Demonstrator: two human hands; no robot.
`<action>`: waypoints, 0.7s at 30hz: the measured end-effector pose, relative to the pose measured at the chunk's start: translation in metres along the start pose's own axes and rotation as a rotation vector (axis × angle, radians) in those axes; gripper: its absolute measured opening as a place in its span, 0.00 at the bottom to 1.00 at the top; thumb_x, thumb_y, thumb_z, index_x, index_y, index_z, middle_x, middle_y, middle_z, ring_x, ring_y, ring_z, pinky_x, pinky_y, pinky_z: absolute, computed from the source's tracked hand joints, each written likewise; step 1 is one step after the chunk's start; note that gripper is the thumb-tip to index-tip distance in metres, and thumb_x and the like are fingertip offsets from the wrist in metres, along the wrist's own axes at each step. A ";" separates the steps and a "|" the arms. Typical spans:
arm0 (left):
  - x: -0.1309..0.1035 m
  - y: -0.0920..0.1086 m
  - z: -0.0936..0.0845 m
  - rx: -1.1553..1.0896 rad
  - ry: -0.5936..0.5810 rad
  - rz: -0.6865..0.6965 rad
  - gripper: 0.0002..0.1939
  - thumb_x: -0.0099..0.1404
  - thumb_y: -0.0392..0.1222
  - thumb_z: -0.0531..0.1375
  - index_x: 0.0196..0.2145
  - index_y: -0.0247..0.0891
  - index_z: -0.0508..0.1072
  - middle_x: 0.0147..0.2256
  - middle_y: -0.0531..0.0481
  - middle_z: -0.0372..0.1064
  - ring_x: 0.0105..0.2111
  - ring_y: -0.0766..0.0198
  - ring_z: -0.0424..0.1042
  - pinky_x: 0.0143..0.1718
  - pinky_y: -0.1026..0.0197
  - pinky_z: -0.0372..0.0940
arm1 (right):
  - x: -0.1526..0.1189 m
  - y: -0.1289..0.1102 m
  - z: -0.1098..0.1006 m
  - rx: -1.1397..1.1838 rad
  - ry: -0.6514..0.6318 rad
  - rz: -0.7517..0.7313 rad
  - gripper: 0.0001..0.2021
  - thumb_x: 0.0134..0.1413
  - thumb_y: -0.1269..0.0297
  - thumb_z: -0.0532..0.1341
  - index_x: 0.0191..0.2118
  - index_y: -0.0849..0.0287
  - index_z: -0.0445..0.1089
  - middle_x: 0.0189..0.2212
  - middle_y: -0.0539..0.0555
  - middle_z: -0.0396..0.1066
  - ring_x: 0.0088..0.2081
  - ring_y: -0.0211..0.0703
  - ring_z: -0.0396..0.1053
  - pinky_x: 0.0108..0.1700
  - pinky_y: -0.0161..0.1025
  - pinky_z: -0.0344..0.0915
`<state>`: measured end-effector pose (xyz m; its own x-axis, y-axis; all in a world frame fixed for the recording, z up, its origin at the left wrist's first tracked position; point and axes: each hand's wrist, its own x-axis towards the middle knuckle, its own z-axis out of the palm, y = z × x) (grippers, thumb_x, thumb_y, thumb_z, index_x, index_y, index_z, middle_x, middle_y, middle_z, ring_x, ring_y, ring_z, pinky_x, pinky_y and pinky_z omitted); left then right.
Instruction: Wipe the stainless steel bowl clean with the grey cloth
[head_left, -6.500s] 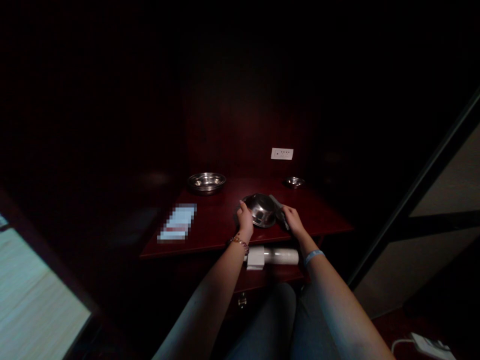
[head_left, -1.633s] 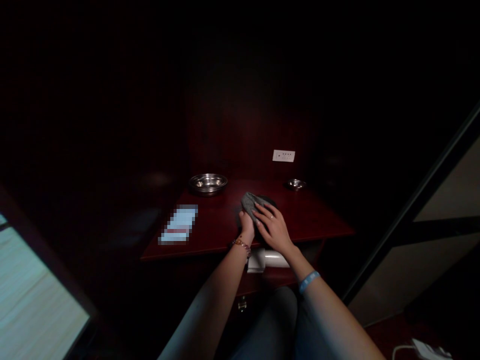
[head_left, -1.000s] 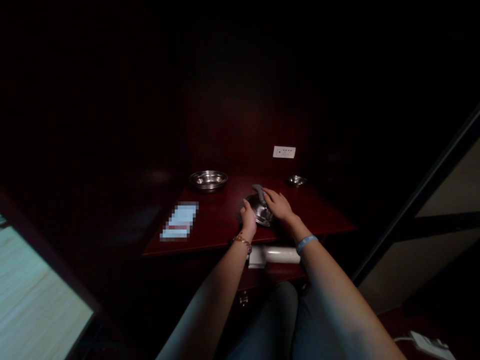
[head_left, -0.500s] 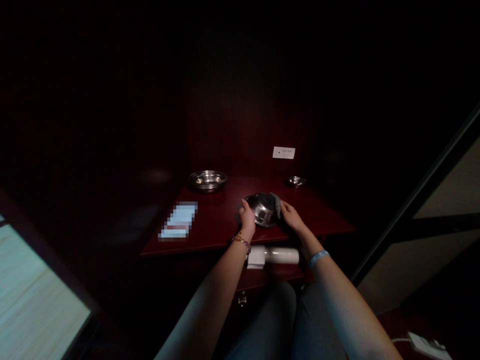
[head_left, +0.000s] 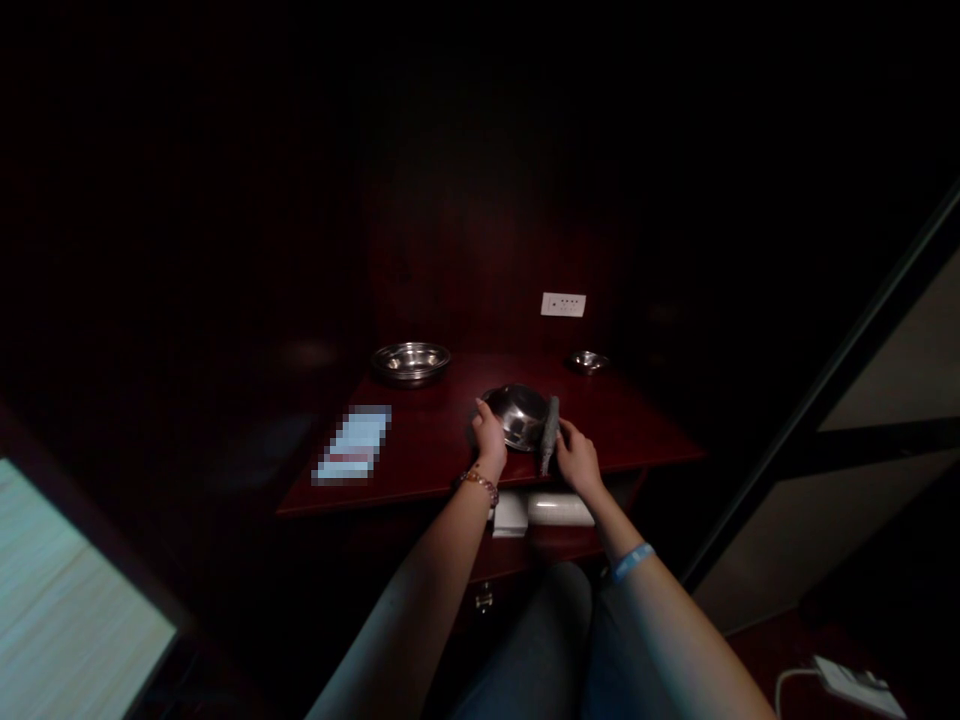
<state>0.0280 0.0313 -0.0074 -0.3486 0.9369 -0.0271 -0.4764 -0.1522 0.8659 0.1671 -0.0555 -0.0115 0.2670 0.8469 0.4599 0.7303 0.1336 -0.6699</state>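
Observation:
A shiny steel bowl (head_left: pixel 519 412) is held tilted over the dark red desk, its rounded outside facing up. My left hand (head_left: pixel 490 438) grips its left rim, thumb on top and the other fingers hidden beneath. At the right side of the bowl, my right hand (head_left: pixel 577 458) has its fingers closed on a grey cloth (head_left: pixel 550 432). The cloth lies along the bowl's right edge and hangs down a little toward me.
Stacked steel basins (head_left: pixel 411 362) stand at the back left, a small steel bowl (head_left: pixel 588 362) at the back right. A blurred pale sheet (head_left: pixel 352 445) lies at the left. Under the desktop (head_left: pixel 420 450) are a white box (head_left: pixel 510 514) and a white cylinder (head_left: pixel 561 510). A socket (head_left: pixel 563 304) is on the back wall.
My right hand has moved down and toward me along the bowl's right edge, bringing the cloth with it. My left hand still holds the bowl in nearly the same place.

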 end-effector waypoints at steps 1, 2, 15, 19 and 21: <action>0.001 0.000 0.000 0.001 0.006 0.002 0.25 0.66 0.61 0.49 0.26 0.36 0.68 0.22 0.50 0.64 0.24 0.66 0.67 0.27 0.64 0.61 | -0.004 -0.002 -0.001 -0.006 0.002 -0.014 0.19 0.61 0.65 0.51 0.56 0.56 0.68 0.48 0.58 0.75 0.50 0.52 0.73 0.52 0.46 0.65; 0.001 -0.001 0.000 0.001 0.010 0.005 0.25 0.66 0.61 0.49 0.26 0.36 0.68 0.22 0.50 0.64 0.24 0.66 0.67 0.27 0.64 0.61 | -0.008 -0.004 -0.001 -0.002 0.006 -0.030 0.19 0.62 0.65 0.51 0.56 0.57 0.68 0.48 0.58 0.75 0.50 0.53 0.73 0.52 0.46 0.66; -0.003 0.009 0.003 -0.395 -0.097 -0.190 0.23 0.69 0.56 0.47 0.39 0.37 0.73 0.43 0.42 0.75 0.39 0.62 0.75 0.44 0.59 0.68 | -0.030 -0.034 0.014 -0.200 0.074 -0.496 0.30 0.62 0.63 0.51 0.68 0.62 0.47 0.67 0.63 0.49 0.64 0.54 0.54 0.62 0.52 0.57; -0.006 0.015 0.003 -0.503 -0.208 -0.266 0.24 0.71 0.52 0.44 0.42 0.36 0.74 0.43 0.43 0.76 0.41 0.62 0.75 0.49 0.58 0.67 | -0.022 -0.041 0.012 -0.323 0.096 -0.539 0.31 0.62 0.64 0.52 0.68 0.60 0.45 0.67 0.63 0.46 0.64 0.55 0.52 0.62 0.52 0.57; -0.009 0.017 0.003 -0.546 -0.243 -0.273 0.22 0.72 0.50 0.44 0.44 0.36 0.74 0.42 0.44 0.76 0.42 0.63 0.75 0.50 0.58 0.67 | -0.017 -0.043 0.011 -0.369 0.116 -0.551 0.31 0.62 0.66 0.52 0.69 0.59 0.44 0.68 0.62 0.46 0.63 0.55 0.53 0.61 0.52 0.58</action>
<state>0.0256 0.0218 0.0093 0.0045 0.9991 -0.0413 -0.8853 0.0231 0.4645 0.1239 -0.0696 0.0034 -0.1552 0.6415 0.7512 0.9407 0.3282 -0.0858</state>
